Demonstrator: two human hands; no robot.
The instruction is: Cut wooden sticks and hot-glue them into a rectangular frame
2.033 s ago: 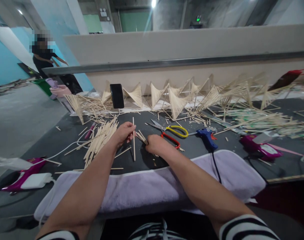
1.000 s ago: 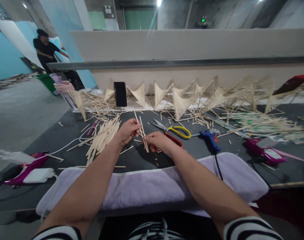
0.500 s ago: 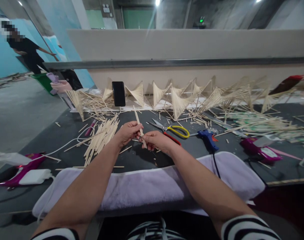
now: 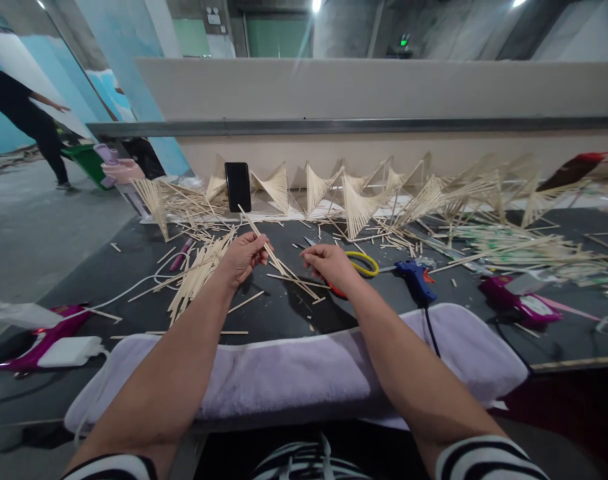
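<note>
My left hand [image 4: 247, 257] pinches a few thin wooden sticks [image 4: 279, 261] between thumb and fingers. They slant from upper left down to the right, their lower ends fanned slightly apart over the black tabletop. My right hand [image 4: 329, 263] is beside them, apart from the sticks, with fingers curled together; whether anything is in them is hidden. Beneath and behind it lie scissors [image 4: 363, 263] with yellow and red handles, partly covered. A pile of loose sticks [image 4: 197, 277] lies left of my left hand. To the right of my right hand is a blue glue gun [image 4: 417, 280].
Twisted stick structures [image 4: 361, 207] line the back beside a phone [image 4: 238, 187]. More sticks [image 4: 524, 247] lie at right. Purple devices [image 4: 521, 300] sit on both sides. A lilac cushion [image 4: 294, 380] runs along the front edge. One person [image 4: 27, 110] stands far left by a green bin [image 4: 89, 163].
My hands have moved apart. The right hand has let go of the sticks and moved up and right; the left has shifted left with them, tilting them more. The person has moved left.
</note>
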